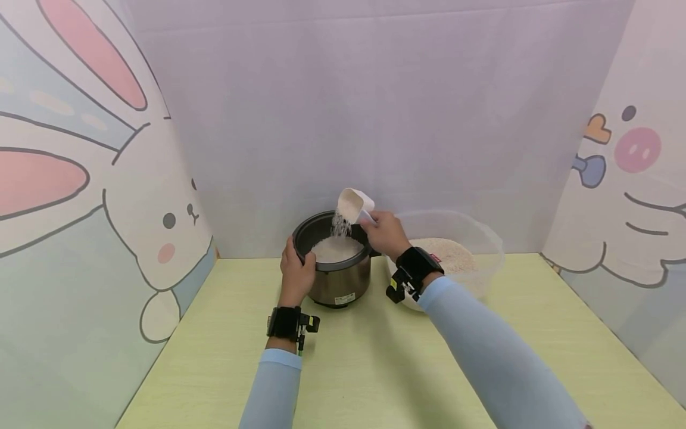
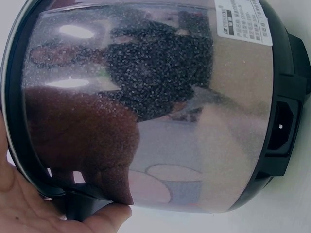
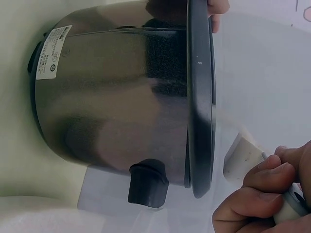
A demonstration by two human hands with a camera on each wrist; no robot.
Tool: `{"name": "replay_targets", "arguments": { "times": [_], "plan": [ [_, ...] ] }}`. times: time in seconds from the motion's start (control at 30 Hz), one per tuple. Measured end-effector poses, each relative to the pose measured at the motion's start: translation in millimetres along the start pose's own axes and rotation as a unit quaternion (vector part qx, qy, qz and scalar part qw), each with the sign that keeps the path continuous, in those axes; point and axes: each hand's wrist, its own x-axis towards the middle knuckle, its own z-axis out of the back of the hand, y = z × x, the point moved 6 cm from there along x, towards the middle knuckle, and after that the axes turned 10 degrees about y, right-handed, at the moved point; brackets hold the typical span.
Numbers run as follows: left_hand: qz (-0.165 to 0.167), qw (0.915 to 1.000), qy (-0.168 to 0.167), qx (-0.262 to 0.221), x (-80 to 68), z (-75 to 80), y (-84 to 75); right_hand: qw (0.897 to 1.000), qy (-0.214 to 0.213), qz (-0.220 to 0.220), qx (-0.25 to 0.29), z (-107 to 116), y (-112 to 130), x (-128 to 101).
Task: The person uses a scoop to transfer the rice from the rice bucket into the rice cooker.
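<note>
1. We see the right hand [image 1: 388,234] with its fingers curled closely round the handle of a white scoop [image 1: 367,204]; the scoop's cup lies just past those fingertips, to their left, its mouth tipped down.
2. From that mouth, left of the right fingers, we see loose grains [image 1: 340,226] falling into a rice cooker [image 1: 340,283], onto a pale heap of rice [image 1: 336,250] inside.
3. The left hand [image 1: 297,275] is partly closed on the cooker's left edge: we see its fingers along the outer side and its thumb [image 2: 114,216] bent in at the near side, beside a black side handle [image 2: 80,204].
4. So the cooker stands directly right of the left fingers, and below and left of the right ones; its opposite handle [image 3: 148,187] juts out beneath the right fingers, apart from them.
5. To the right of the right fingers, partly behind the wrist, we see a clear tub [image 1: 488,259] holding more rice.
6. Right of the left thumb, low on the cooker's wall, sits a white label [image 1: 345,298].
</note>
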Motion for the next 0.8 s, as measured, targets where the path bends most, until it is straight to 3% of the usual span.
{"name": "replay_targets", "arguments": {
  "times": [0.47, 0.8],
  "plan": [
    [0.003, 1.0000, 0.007, 0.002, 0.2, -0.8, 0.1, 0.993, -0.011, 0.078, -0.091, -7.7, 17.9, 1.1],
    [-0.001, 1.0000, 0.007, -0.002, 0.0, -0.1, 0.0, 0.990, -0.023, 0.083, -0.109, -4.6, 18.9, 2.1]
  ]
}}
